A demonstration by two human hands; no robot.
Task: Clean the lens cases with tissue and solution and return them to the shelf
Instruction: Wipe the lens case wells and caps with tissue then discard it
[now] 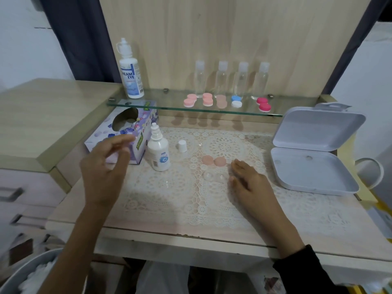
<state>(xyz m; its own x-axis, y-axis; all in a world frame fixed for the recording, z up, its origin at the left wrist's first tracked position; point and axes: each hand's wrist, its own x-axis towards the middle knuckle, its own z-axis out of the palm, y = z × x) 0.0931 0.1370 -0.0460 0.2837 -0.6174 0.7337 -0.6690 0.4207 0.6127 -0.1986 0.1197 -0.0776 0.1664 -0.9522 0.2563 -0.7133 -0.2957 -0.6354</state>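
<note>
Two hands are out: the left hand (106, 164), blurred, hovers with loose, empty fingers, hiding the tissue box's (127, 128) near corner. The uncapped solution bottle (158, 153) stands beside its cap (182, 146). Peach lids (213, 160) and the clear lens case (214, 177), faint on the lace mat (169, 187), lie just beside the flat, empty right hand (248, 183). An open white box (314, 166) sits to its right.
</note>
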